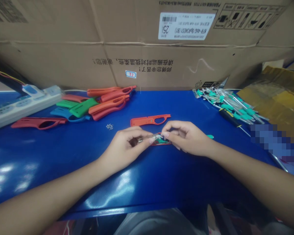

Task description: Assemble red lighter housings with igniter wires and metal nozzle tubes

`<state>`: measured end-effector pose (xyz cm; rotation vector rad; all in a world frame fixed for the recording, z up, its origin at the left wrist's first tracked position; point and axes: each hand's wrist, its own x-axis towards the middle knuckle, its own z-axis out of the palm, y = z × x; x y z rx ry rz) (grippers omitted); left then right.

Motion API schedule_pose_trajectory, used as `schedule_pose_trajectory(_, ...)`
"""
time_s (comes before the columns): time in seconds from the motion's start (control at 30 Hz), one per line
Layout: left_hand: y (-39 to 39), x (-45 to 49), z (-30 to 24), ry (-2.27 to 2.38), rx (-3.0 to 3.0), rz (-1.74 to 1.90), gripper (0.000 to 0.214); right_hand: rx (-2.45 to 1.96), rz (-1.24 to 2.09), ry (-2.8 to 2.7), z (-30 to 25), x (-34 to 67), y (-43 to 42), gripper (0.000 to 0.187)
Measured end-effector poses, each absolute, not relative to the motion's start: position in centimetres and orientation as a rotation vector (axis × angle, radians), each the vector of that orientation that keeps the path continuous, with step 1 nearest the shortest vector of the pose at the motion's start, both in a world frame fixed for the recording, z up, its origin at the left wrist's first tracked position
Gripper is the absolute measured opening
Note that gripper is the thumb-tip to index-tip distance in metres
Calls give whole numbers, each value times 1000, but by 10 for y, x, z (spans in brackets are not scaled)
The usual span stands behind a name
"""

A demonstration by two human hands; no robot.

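My left hand (127, 142) is closed, thumb and fingers pinching a small clear part (157, 136) with a shiny end. Right beside it, my right hand (187, 137) pinches at the part's right end; whatever sits between its fingertips is too small to make out. Beneath the fingertips lies a red lighter shell half (159, 144) with a green piece in it, partly hidden by both hands. A green tip (210, 136) shows beyond my right hand. Just behind, another red shell half (147, 121) with a loop-shaped opening lies on the blue table.
Red, orange, green and blue shells (98, 104) are heaped at back left, near a white power strip (26, 102). Small screws (109, 126) lie in front. At right are clear-and-green lighter innards (232, 101) and a screwdriver (227, 114). A large carton (75, 65) stands behind.
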<state>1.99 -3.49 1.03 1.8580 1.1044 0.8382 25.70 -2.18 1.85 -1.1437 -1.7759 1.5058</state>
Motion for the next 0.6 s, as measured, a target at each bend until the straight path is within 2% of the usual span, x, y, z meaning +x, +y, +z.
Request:
schedule_pose_trajectory(0.27,-35,19,10,1105,1873,836,19,-1095,1406,-1859,17,258,-21,20)
schedule_pose_trajectory(0.6,-35,19,8,1082,1925,879,18,-1164,1425,-1834,15,257,-20,26)
